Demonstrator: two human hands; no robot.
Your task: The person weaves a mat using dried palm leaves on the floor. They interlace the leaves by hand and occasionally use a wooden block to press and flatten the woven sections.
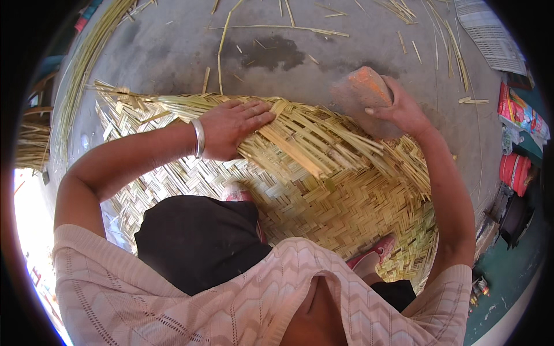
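Note:
A large woven mat of pale reed strips (340,213) lies beneath me, its far edge folded back toward me with loose strip ends (311,144) sticking out. My left hand (235,127), with a silver bangle at the wrist, presses flat on that fold, fingers stretched out. In my right hand (404,106) is an orange-red brick (369,86), gripped at its right end by thumb and fingers. The brick is by the mat's far right edge; its lower side is blurred, and whether it touches the mat I cannot tell.
Loose reed strips (280,27) are scattered over the grey floor (179,34). A long bundle of reeds (92,52) runs along the left. At right are a printed paper sheet (490,34), a colourful packet (522,112) and a red container (513,173). My shoes (378,251) rest on the mat.

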